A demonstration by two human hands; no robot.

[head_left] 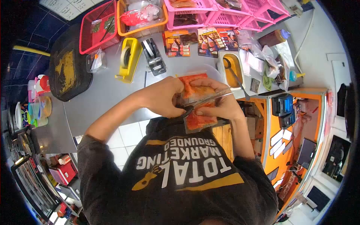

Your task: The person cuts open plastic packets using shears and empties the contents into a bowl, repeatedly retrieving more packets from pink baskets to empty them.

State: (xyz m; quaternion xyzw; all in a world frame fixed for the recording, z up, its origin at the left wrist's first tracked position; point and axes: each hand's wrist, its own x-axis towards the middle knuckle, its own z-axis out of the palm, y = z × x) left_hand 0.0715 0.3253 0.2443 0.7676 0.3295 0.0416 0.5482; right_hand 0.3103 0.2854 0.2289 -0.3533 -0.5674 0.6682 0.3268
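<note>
My left hand [165,97] is closed around the black handle of a knife [210,98], whose blade slants up to the right across a red-orange flat packet [200,122]. The packet looks like clear plastic with reddish contents; what is inside I cannot make out. My right hand [223,107] grips the packet, fingers over its upper part and thumb lower down, with the blade passing between them. Both hands are close together in front of my chest, at the near edge of the metal table. Part of the packet is hidden behind my fingers.
On the metal table [105,88] stand a yellow tape dispenser [129,60], a black one [153,58], a steel pan [224,56] of yellow sauce with a ladle [234,73], and printed packs [217,42]. Pink baskets [210,17] line the back. A black-rimmed board [56,84] lies left.
</note>
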